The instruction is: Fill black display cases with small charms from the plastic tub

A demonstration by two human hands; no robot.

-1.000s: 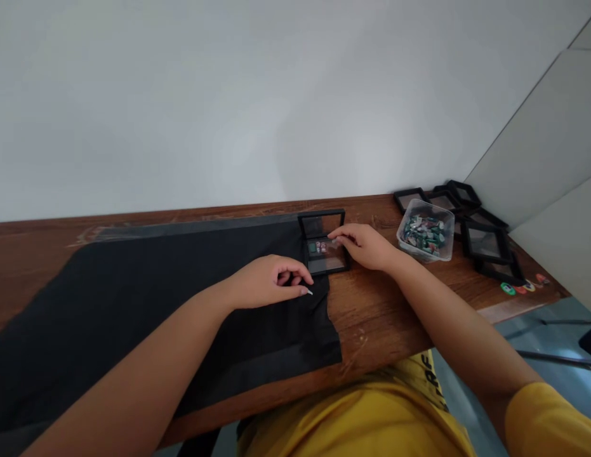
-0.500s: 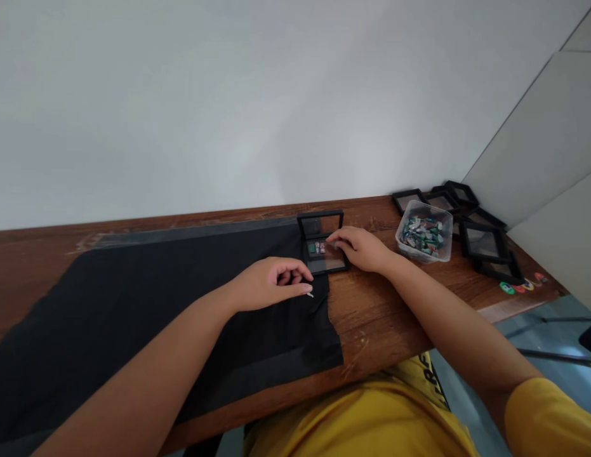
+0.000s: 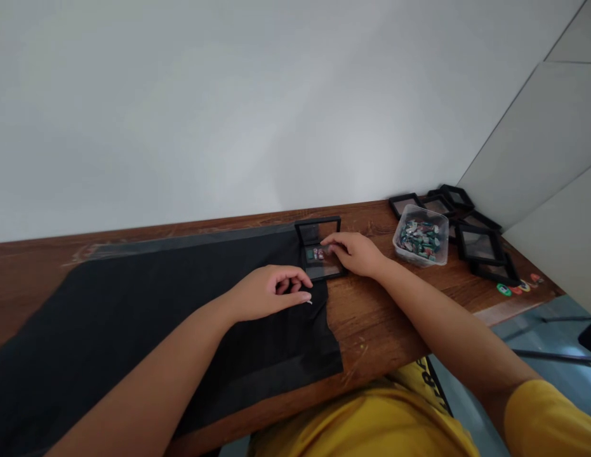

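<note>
A hinged black frame [image 3: 324, 277] with clear film windows stands opened on the table, its upper half tilted up. Small green, white and reddish pieces [image 3: 317, 254] lie in a row on its lower window. Over the right side of that window, my right hand [image 3: 355, 254] has its thumb and fingers pinched together; whatever is between the fingertips is too small or hidden to name. My left hand [image 3: 276, 292] hovers by the frame's front left corner, fingers loosely curled and thumb apart from them. A tiny white sliver shows at the thumb tip.
Black cloth [image 3: 133, 317] covers the wooden table [image 3: 371, 324] left of the frame. To the right sits a clear plastic tub [image 3: 402, 252] of small coloured pieces. Several black frames [image 3: 480, 244] are piled beyond it, near round stickers [image 3: 503, 290]. A wall [image 3: 228, 114] rises behind.
The view has shifted slightly, so the scene sits a little lower and to the left. My right fingertips have moved slightly over the window. My left hand keeps nearly the same pose.
</note>
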